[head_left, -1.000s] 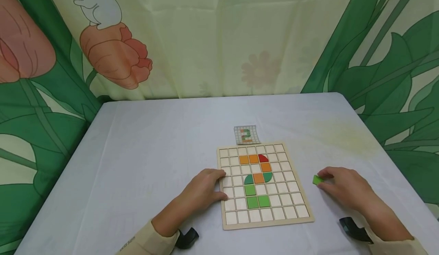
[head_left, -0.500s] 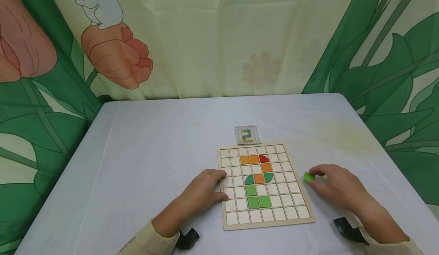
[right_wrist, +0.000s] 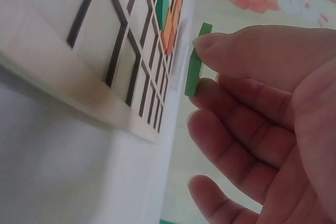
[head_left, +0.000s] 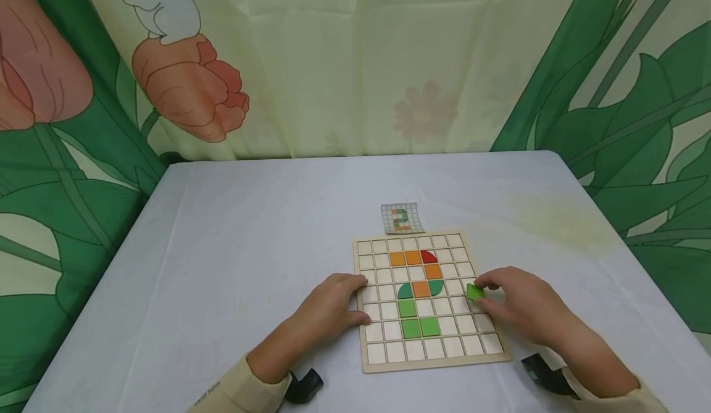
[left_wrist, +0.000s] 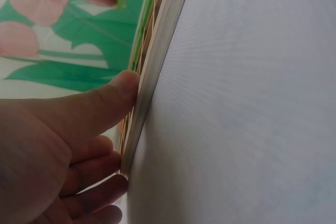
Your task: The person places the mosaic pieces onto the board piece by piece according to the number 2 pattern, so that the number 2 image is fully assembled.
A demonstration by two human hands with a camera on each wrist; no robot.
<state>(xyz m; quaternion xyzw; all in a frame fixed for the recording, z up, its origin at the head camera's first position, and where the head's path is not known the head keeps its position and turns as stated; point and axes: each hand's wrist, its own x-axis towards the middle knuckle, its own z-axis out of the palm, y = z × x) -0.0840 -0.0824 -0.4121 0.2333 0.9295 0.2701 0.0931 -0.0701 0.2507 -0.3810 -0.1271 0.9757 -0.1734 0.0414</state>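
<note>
A wooden grid board (head_left: 463,359) lies on the table, with orange, red and green tiles set in its cells. My left hand (head_left: 333,305) touches its left rim, thumb (left_wrist: 126,83) and fingertips against the edge. Between the thumb and fingers of my right hand (head_left: 528,305) a light green square tile (head_left: 474,292) is pinched, over the board's right side. The right wrist view shows this green tile (right_wrist: 199,61) from its narrow side, apart from the board's surface, with the other fingers loosely bent.
A small pattern card (head_left: 401,218) lies just beyond the board's far edge. A white cloth covers the table (head_left: 250,228), and a printed curtain (head_left: 344,61) hangs behind it. Black wrist devices (head_left: 303,386) sit at both sleeves.
My right hand has moved left with the green tile, from beside the board to over its right side. My left hand stays at the left rim.
</note>
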